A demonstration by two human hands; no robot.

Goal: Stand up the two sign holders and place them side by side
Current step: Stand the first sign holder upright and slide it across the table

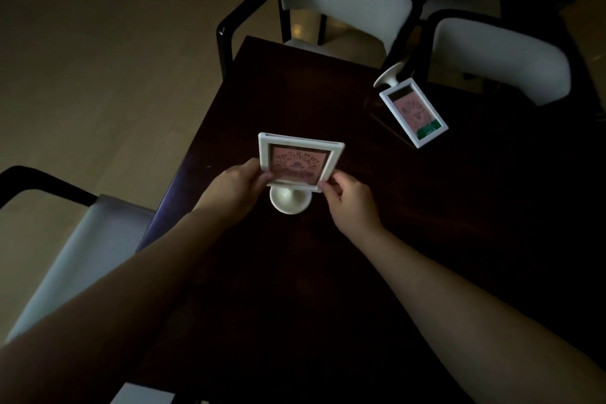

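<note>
I count two sign holders on the dark table [295, 272]. My left hand [237, 185] and right hand [347, 198] pinch the near sign holder [300, 162], upright on its base. The second sign holder [411, 108] lies flat, far right.

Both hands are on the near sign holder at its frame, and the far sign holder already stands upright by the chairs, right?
Not quite. The head view shows the far sign holder lying on the table, not upright. The rest holds: the left hand and right hand both hold the near sign holder at its frame.
</note>
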